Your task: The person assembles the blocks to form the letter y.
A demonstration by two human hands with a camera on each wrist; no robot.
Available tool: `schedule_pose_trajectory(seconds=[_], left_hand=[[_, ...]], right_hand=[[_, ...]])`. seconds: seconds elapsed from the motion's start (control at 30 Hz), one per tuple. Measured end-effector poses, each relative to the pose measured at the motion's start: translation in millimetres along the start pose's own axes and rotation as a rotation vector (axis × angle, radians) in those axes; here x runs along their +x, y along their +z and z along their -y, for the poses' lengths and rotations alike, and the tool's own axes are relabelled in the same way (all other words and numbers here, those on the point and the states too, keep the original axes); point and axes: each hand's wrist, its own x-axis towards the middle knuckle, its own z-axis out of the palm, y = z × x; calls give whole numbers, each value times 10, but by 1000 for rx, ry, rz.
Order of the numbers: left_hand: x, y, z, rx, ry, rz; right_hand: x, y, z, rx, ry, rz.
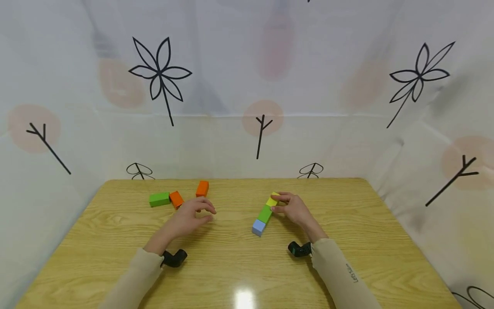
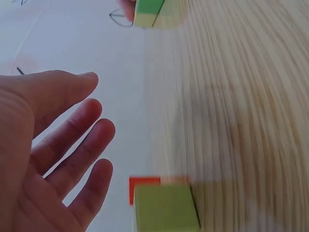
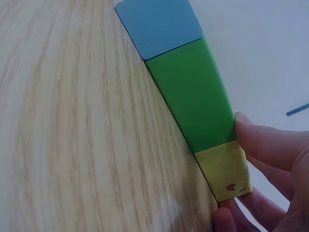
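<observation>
Left hand (image 2: 43,157) relaxed, apart from a green block (image 2: 165,208)

The thumb and three fingers extend loosely, fingertips spaced apart. At the lower edge, the green block partly covers a red block (image 2: 144,181) behind it. Up top, a brighter green piece (image 2: 150,6) with a pale yellow end is cut off by the frame, a sliver of the right hand (image 2: 126,8) beside it. Wood-grain tabletop (image 2: 260,96) fills the right; white cloth (image 2: 116,72) with black line drawings, the left.
</observation>
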Motion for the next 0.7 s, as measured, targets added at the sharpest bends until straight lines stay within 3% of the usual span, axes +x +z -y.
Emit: schedule_pose_trajectory(seconds=[0.33,0.7], left_hand=[[-273,-204,303,88,-55,-77],[-408,-310,414,152,-64,-108]], right_hand=[[0,-2,-11,1,3,-2],[5,0,-14,-6,-3,-3]])
